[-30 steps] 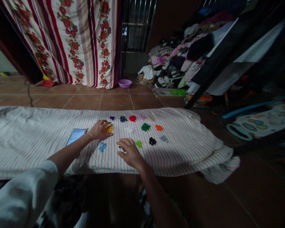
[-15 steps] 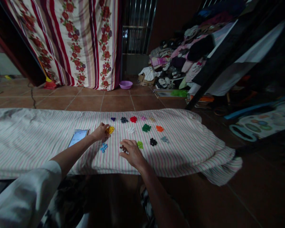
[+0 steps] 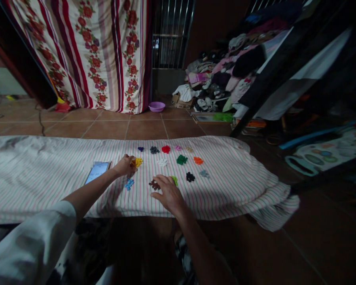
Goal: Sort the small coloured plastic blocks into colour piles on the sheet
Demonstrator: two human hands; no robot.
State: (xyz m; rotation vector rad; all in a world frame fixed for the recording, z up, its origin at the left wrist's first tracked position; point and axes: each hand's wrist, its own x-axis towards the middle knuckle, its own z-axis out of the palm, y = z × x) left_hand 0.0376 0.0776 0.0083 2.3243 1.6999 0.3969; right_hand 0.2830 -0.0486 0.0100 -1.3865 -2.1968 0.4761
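Note:
Small coloured pieces lie in separate piles on a striped cloth [image 3: 77, 198]. My left hand [image 3: 125, 165] is at the left edge of the yellow pile [image 3: 139, 162], its fingertips touching or just over it; whether they pinch a piece is too small to tell. My right hand [image 3: 169, 192] is open, fingers apart, over the right side of the brown pile [image 3: 153, 184], and partly covers the lime green pile [image 3: 175, 180]. A light blue pile [image 3: 129, 184] sits between and below the hands. White pieces [image 3: 163, 162] lie above my right hand.
Farther right are dark green [image 3: 182, 159], black [image 3: 190, 177], orange [image 3: 198, 160] and grey [image 3: 204, 173] piles. Red [image 3: 165, 149] and several others line the back. A lit phone [image 3: 97, 171] lies left, beneath my left forearm. A purple basin [image 3: 157, 107] stands on the floor beyond.
My right hand has shifted slightly right, uncovering more of the brown pile and covering more of the lime green one. My left hand stays at the yellow pile.

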